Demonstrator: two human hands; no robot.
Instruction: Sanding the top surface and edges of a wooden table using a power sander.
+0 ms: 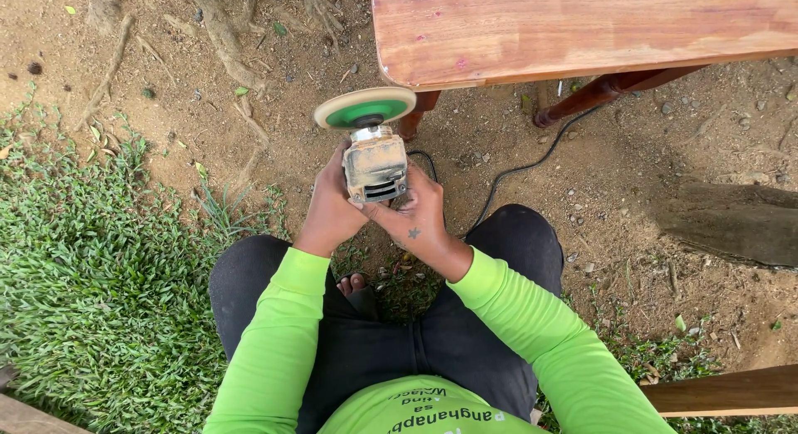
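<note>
1. Grass (pixel 75 268) covers the ground at the left, with roots (pixel 224 35) in the bare dirt above it.
2. The left hand (pixel 332 205) wraps the left side of the grinder (pixel 376 164), fingers curled around its body.
3. The grinder sits between both hands, above the knees, its green disc (pixel 365 108) tilted up just beside the tabletop's (pixel 582 27) near-left corner.
4. The right hand (pixel 416 214) grips the grinder's right side, thumb pressed on the housing.
5. A black cord (pixel 532 164) runs over the dirt toward a table leg (pixel 607 89).
6. A plank (pixel 723 392) lies at the lower right.
</note>
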